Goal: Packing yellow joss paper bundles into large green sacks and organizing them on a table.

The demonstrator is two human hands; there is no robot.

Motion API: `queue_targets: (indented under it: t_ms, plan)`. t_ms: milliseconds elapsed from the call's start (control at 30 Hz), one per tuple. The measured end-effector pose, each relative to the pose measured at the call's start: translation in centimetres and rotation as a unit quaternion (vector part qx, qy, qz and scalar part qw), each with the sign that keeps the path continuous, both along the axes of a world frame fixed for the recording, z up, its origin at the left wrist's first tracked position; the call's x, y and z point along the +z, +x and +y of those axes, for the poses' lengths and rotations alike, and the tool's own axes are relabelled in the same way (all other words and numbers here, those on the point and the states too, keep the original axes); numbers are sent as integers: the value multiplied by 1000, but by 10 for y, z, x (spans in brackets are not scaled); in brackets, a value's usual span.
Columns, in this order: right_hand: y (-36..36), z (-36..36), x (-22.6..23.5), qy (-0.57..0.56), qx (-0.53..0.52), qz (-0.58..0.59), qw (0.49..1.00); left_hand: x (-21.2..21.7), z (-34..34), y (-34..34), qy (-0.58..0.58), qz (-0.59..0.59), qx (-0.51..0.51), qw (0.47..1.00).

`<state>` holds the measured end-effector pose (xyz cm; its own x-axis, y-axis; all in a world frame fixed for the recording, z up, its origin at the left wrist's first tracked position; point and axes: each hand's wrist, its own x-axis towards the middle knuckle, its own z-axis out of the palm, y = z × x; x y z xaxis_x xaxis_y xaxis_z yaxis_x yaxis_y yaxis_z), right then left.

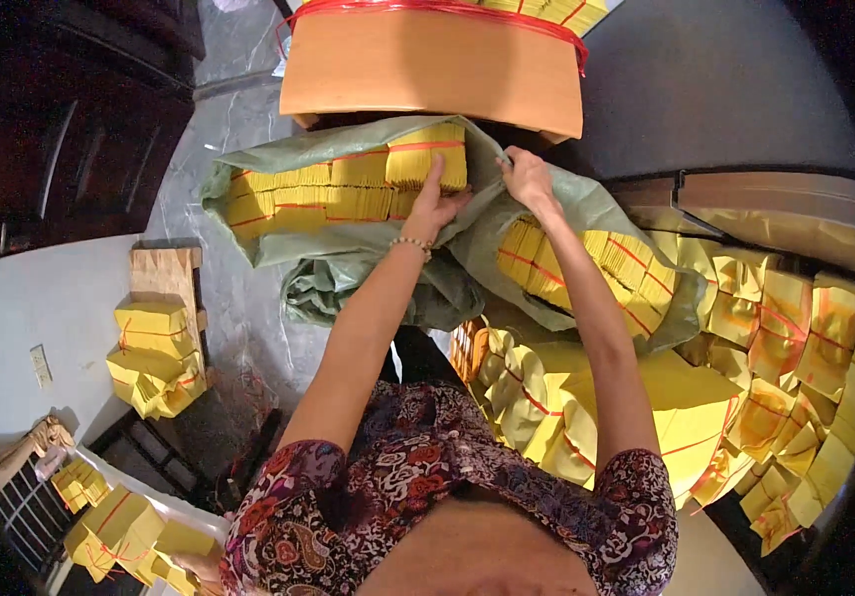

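Note:
A green woven sack (278,164) lies open in front of me, filled with bundles of yellow paper tied with red string. My left hand (434,206) presses flat against the end bundle (427,154) at the sack's mouth. My right hand (527,177) pinches the sack's green edge (492,149) just right of that bundle. A beaded bracelet sits on my left wrist.
A second open green sack (586,214) with yellow bundles lies to the right. Many loose yellow bundles (775,358) are heaped at the right and below. A wooden stool (432,65) stands beyond the sack. More bundles (154,358) rest on a wooden block at the left.

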<state>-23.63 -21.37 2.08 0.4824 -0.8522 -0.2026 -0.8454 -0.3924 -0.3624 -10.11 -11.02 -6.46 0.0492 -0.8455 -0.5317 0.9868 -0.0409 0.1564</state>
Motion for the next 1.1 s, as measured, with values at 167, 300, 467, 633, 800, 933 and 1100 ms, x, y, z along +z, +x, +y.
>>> queue_targets:
  t_ms: [167, 300, 467, 633, 800, 933, 1100]
  plan:
    - [15, 4, 10, -25, 44, -5, 999, 5, 39, 12, 67, -260, -65, 961]
    - [-6, 9, 12, -88, 9, 25, 996, 69, 117, 10, 69, -705, -72, 702]
    - [12, 46, 36, -275, 106, -176, 939, 62, 240, 33, 182, -763, 2, 621]
    - [48, 153, 48, -244, 273, -156, 917, -25, 364, 48, 270, -657, -1, 704]
    - [30, 180, -10, -239, 321, 13, 916, -4, 369, 94, 315, -665, -56, 675]
    - [22, 186, -7, -253, 227, -41, 939, 9, 336, 162, 369, -567, 6, 736]
    - [51, 239, 28, -272, 98, -85, 953, -57, 313, 261, 412, -494, -13, 765]
